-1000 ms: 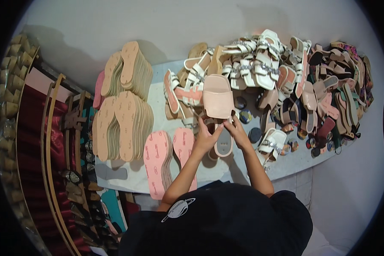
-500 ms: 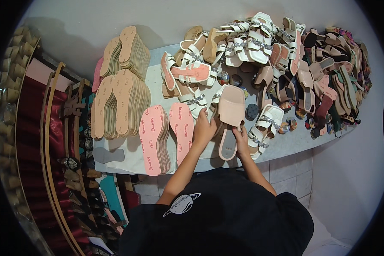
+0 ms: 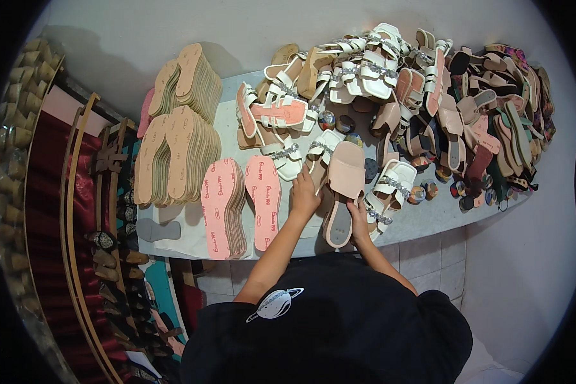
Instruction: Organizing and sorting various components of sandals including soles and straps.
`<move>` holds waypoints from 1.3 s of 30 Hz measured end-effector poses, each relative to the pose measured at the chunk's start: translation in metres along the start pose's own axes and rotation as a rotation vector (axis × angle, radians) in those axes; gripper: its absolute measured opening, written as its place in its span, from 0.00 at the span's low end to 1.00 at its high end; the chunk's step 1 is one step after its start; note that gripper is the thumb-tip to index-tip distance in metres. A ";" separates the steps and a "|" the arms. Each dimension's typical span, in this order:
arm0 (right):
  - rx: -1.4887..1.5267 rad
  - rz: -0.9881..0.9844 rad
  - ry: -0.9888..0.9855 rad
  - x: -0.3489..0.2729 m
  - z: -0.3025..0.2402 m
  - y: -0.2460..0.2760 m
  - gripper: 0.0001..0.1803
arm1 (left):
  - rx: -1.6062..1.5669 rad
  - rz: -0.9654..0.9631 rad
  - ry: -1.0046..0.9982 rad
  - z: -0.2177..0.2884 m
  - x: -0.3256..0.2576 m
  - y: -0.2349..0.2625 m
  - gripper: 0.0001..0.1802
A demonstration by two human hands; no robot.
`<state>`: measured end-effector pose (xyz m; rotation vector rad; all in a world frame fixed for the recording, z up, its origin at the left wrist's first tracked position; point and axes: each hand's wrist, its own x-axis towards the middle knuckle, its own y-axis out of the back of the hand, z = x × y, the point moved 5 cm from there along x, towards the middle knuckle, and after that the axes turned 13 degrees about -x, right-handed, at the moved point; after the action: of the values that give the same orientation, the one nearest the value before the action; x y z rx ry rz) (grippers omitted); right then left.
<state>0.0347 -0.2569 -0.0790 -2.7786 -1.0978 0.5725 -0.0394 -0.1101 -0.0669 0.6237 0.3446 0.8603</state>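
Note:
My right hand (image 3: 358, 219) grips a beige slide sandal (image 3: 346, 171) by its side near the heel. The slide lies toe-away, with a broad smooth strap and a pale insole. Just left of it, my left hand (image 3: 306, 196) closes around the heel end of a white sandal (image 3: 324, 144) with a jewelled strap. The beige slide partly hides that sandal. Another white jewelled sandal (image 3: 394, 187) lies right of my right hand. Left of my left hand are a single pink printed insole (image 3: 263, 201) and a stack of pink insoles (image 3: 220, 208).
Tall stacks of tan insoles (image 3: 184, 153) stand at the table's left, near a grey sole-shaped piece (image 3: 160, 230). White sandals (image 3: 379, 70) pile up at the back, and mixed footwear (image 3: 493, 121) covers the right. Small round patterned pieces (image 3: 418, 194) lie among them. Shelves (image 3: 112, 262) stand left.
The beige slide has shifted slightly toward me, uncovering more of the white sandal behind it. My right hand has come down with it. The whole view has shifted slightly.

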 end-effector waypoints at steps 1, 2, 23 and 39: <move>0.000 -0.006 0.000 0.000 0.001 0.000 0.22 | -0.030 -0.007 0.052 0.002 0.004 0.006 0.47; 0.019 -0.010 -0.022 0.001 0.005 0.001 0.22 | -0.008 0.034 0.007 -0.002 0.009 0.007 0.49; -0.422 -0.233 -0.314 0.017 -0.010 -0.002 0.42 | -0.205 0.183 0.013 0.058 -0.011 0.069 0.40; -0.350 -0.321 0.126 0.114 -0.086 -0.097 0.14 | -0.237 0.220 -0.134 0.059 0.031 0.076 0.35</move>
<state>0.0812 -0.1044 -0.0126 -2.7662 -1.7093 0.1800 -0.0350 -0.0702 0.0258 0.5009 0.0503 1.0465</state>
